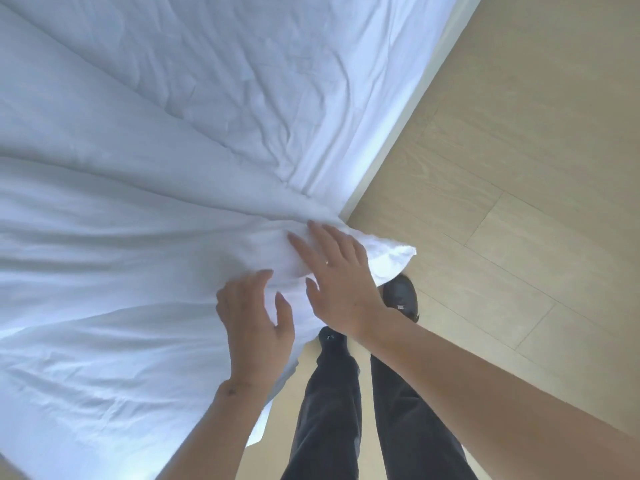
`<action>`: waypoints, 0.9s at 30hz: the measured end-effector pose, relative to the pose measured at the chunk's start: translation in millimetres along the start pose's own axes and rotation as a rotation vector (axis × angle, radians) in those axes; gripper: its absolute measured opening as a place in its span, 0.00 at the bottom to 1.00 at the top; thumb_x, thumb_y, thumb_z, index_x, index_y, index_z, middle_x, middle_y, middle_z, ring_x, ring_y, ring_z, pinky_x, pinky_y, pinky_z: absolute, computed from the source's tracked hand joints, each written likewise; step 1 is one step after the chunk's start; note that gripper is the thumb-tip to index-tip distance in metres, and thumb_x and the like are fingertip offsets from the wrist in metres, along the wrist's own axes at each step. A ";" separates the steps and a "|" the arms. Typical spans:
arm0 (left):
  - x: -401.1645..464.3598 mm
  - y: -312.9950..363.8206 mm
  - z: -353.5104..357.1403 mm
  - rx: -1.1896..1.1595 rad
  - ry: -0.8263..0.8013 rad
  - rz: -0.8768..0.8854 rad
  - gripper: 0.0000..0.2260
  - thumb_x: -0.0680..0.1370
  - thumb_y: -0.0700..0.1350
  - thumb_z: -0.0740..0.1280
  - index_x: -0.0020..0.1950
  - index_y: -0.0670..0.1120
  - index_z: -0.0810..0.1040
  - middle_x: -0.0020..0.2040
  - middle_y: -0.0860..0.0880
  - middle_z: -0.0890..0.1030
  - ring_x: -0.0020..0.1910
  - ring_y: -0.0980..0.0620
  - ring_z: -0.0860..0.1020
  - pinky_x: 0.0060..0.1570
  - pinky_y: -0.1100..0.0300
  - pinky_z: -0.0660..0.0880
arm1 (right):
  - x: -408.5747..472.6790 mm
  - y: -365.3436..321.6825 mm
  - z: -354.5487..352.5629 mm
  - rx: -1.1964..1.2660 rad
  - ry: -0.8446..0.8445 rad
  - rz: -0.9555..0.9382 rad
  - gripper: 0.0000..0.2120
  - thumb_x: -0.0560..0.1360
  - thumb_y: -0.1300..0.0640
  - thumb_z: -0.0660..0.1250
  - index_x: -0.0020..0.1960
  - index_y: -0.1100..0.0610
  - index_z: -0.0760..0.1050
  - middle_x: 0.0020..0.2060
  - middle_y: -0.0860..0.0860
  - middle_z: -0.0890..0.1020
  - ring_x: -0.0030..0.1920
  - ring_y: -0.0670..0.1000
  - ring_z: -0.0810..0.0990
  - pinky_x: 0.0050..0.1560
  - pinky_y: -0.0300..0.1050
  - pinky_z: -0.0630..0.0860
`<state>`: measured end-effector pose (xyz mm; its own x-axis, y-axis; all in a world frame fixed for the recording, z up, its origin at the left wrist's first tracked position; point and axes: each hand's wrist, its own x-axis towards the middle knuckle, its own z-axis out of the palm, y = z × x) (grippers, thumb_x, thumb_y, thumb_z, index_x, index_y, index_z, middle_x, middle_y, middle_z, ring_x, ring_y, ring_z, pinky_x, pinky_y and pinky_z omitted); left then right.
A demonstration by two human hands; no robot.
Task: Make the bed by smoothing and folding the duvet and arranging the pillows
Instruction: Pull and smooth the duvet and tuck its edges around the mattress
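Observation:
A white duvet (145,188) covers the bed and fills the left and middle of the view, creased with folds that run toward its near corner (391,258). That corner hangs off the bed's corner above the floor. My right hand (336,278) lies flat on the bunched corner, fingers straight and spread. My left hand (256,317) rests beside it on the duvet's edge, fingers loosely extended, thumb up. No pillows are in view.
Light wood-look floor (519,168) lies to the right and below. The bed's pale side (398,140) runs diagonally up to the right. My legs in dark trousers (332,410) and dark shoes (401,292) stand at the bed's corner.

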<state>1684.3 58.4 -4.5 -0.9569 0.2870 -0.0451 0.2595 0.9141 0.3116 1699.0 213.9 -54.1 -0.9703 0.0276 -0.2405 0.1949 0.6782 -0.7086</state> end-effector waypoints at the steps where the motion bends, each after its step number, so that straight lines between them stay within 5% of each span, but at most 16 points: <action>1: -15.1 -13.3 -4.2 -0.044 0.039 -0.149 0.17 0.76 0.41 0.65 0.65 0.44 0.70 0.56 0.43 0.75 0.57 0.40 0.71 0.61 0.39 0.71 | 2.7 -15.0 6.4 -0.036 0.005 -0.084 0.39 0.70 0.60 0.66 0.79 0.46 0.60 0.79 0.54 0.60 0.77 0.57 0.59 0.73 0.63 0.59; 4: -48.1 -41.2 -11.5 -0.062 0.052 -0.541 0.23 0.78 0.43 0.67 0.73 0.46 0.68 0.68 0.43 0.72 0.68 0.40 0.68 0.69 0.44 0.66 | 14.4 -56.3 17.2 -0.090 -0.034 -0.325 0.39 0.68 0.62 0.62 0.78 0.44 0.63 0.80 0.53 0.58 0.80 0.56 0.55 0.75 0.64 0.51; 7: -62.4 -59.8 -17.3 -0.094 -0.023 -0.795 0.30 0.80 0.46 0.69 0.80 0.56 0.62 0.80 0.47 0.58 0.76 0.41 0.58 0.66 0.50 0.64 | 28.7 -87.1 24.3 -0.202 -0.141 -0.485 0.36 0.70 0.62 0.64 0.77 0.46 0.66 0.80 0.55 0.57 0.80 0.58 0.53 0.76 0.65 0.48; 15: -77.8 -110.9 -44.3 -0.346 0.045 -1.015 0.33 0.83 0.55 0.62 0.78 0.72 0.44 0.82 0.59 0.42 0.82 0.49 0.44 0.77 0.38 0.56 | 42.5 -150.4 59.5 -0.460 -0.435 -0.828 0.36 0.69 0.58 0.73 0.75 0.47 0.68 0.80 0.54 0.59 0.79 0.57 0.57 0.77 0.63 0.50; 22: -166.4 -181.6 -57.1 -0.319 0.091 -1.237 0.29 0.83 0.56 0.60 0.78 0.72 0.48 0.83 0.56 0.44 0.82 0.45 0.45 0.76 0.35 0.55 | 14.9 -203.5 143.9 -0.488 -0.546 -0.902 0.34 0.71 0.58 0.70 0.75 0.48 0.68 0.79 0.54 0.59 0.79 0.57 0.57 0.77 0.64 0.51; 27: -234.6 -230.6 -49.1 -0.271 0.040 -1.234 0.34 0.82 0.59 0.62 0.76 0.75 0.40 0.82 0.57 0.37 0.82 0.43 0.41 0.76 0.34 0.55 | 1.1 -219.1 203.5 -0.553 -0.549 -0.884 0.34 0.71 0.57 0.69 0.77 0.48 0.66 0.80 0.55 0.57 0.80 0.58 0.55 0.76 0.67 0.50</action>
<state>1842.5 -233.8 -19.2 -0.5468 -0.7261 -0.4168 -0.8373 0.4774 0.2666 1684.4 -84.1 -34.1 -0.5191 -0.8398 -0.1588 -0.7341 0.5332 -0.4204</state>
